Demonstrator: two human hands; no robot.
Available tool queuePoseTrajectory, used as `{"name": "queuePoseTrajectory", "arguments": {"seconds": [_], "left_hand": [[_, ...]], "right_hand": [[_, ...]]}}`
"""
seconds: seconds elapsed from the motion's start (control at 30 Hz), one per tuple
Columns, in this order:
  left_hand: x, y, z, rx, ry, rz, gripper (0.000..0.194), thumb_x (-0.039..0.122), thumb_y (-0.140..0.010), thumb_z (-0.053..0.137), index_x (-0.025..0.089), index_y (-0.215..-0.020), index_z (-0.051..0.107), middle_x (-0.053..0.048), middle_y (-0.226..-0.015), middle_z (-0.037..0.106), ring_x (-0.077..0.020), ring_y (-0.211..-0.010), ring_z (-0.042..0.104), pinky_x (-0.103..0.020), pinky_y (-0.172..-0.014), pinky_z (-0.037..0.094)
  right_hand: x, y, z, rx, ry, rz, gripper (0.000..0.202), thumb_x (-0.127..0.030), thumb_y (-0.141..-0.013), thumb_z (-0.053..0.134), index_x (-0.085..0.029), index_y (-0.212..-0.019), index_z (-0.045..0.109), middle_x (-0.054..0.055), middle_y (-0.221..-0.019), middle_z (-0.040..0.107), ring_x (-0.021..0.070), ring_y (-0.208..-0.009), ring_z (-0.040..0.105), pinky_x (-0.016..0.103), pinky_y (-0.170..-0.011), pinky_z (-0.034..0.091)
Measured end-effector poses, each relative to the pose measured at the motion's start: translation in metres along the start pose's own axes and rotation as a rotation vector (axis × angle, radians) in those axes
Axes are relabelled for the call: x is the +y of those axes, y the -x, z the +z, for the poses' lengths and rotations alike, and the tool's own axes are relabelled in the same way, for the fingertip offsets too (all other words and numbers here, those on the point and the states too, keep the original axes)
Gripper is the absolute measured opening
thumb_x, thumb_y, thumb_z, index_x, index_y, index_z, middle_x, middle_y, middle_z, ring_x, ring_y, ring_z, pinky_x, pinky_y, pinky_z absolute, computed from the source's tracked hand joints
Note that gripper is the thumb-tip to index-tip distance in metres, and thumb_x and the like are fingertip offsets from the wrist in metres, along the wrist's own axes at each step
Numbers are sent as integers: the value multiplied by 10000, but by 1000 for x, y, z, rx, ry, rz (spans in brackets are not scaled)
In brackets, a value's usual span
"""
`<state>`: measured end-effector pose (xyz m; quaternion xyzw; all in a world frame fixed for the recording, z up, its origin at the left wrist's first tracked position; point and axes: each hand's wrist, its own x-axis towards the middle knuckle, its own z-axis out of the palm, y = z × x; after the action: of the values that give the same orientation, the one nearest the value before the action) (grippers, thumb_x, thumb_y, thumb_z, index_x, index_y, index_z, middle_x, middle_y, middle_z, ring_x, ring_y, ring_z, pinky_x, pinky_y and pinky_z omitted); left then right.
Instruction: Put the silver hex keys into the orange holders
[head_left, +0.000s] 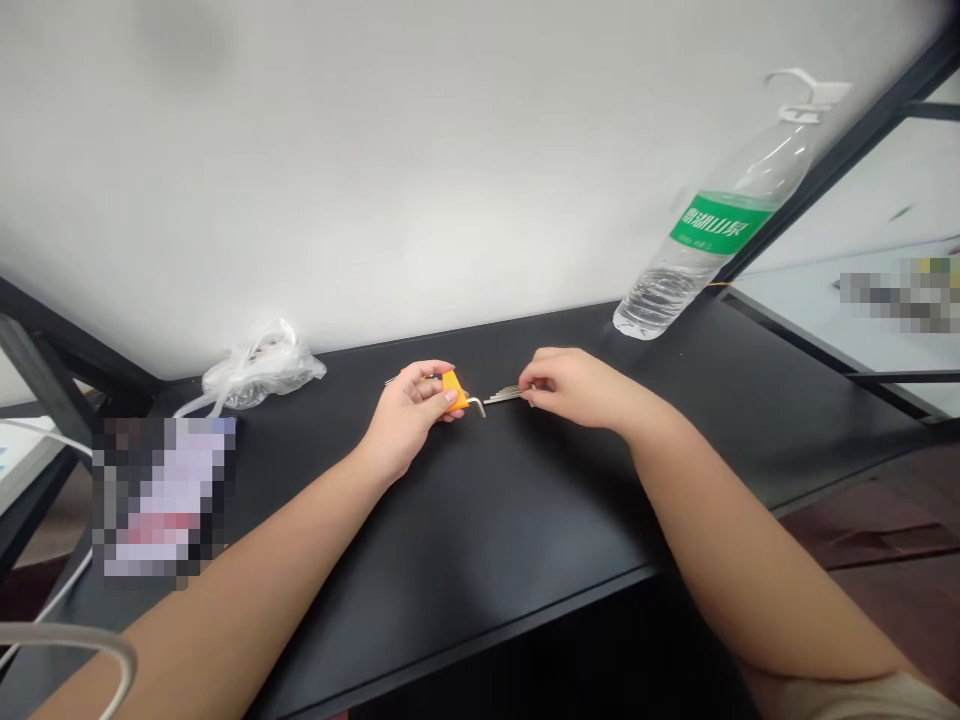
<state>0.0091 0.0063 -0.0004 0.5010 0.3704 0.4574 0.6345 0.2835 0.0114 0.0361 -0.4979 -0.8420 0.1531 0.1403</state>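
My left hand [416, 410] is closed around an orange plastic hex key holder [453, 391], near the middle of the black tabletop. A bent metal hex key [478, 405] sticks out of the holder's right side. Metal ends also show at the left, behind my fingers. Just to the right, my right hand [564, 385] pinches several thin silver hex keys [504, 394] by one end. Their free ends point left toward the holder, with a small gap between. My right fingertips partly cover the keys, so their bent ends are hard to make out.
A large clear water bottle [694, 235] with a green label stands at the back right. A crumpled clear plastic bag [262, 370] lies at the back left. Nearer is a blurred-out flat object [169, 500]. White cables [67, 630] run along the left; black frame bars flank the black tabletop [480, 560].
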Motion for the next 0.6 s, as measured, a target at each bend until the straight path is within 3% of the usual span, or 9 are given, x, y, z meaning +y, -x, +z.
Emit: {"name": "queuePoseTrajectory", "arguments": {"seconds": [0.1, 0.6], "left_hand": [[0, 0, 0, 2, 9, -18, 461, 299, -826, 833, 174, -1216, 621, -51, -893, 750, -168, -779, 718, -332, -784, 560], [-3, -2, -1, -75, -1, -13, 575, 164, -725, 883, 192, -1222, 594, -50, -1020, 729, -171, -923, 714, -352, -909, 563]], "right_hand": [[10, -2, 3, -117, 59, 13, 115, -197, -885, 625, -218, -870, 737, 46, -929, 646, 157, -729, 597, 297, -701, 449], [-4, -2, 12, -106, 177, 30, 114, -191, -925, 594, -210, -943, 704, 68, -993, 648, 176, -777, 608, 298, -696, 414]]}}
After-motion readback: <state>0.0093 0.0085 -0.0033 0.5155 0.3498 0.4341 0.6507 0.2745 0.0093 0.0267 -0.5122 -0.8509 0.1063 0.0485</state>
